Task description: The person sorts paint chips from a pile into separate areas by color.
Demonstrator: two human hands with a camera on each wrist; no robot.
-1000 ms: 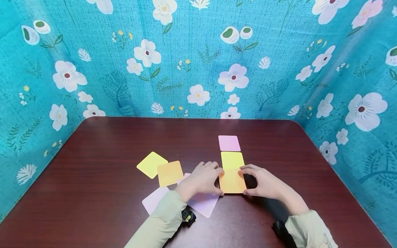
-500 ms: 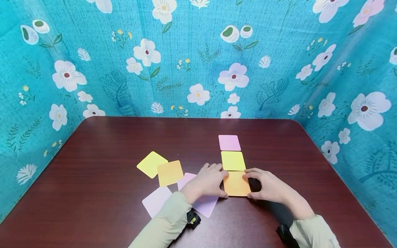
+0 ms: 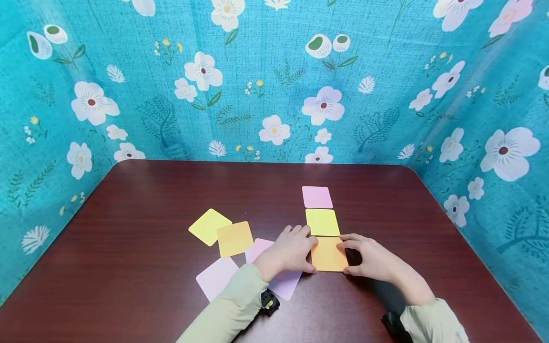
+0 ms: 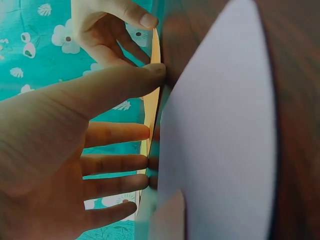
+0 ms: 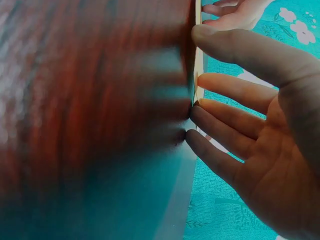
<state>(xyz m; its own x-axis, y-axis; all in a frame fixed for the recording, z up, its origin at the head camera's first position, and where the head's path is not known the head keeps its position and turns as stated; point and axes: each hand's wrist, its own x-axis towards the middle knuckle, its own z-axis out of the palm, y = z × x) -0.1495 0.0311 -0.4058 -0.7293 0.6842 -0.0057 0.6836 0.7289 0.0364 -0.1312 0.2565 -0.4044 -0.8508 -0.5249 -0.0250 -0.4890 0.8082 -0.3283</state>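
Both hands, left hand and right hand, fingers straight, touch the square orange card lying flat on the dark desk.

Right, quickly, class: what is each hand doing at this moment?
Left hand: open, straight fingers touching the orange card's left edge.
Right hand: open, fingers touching the card's right edge.

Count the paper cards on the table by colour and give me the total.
Pink card: 1
Yellow cards: 2
Orange cards: 2
Pale lilac cards: 2
Total: 7
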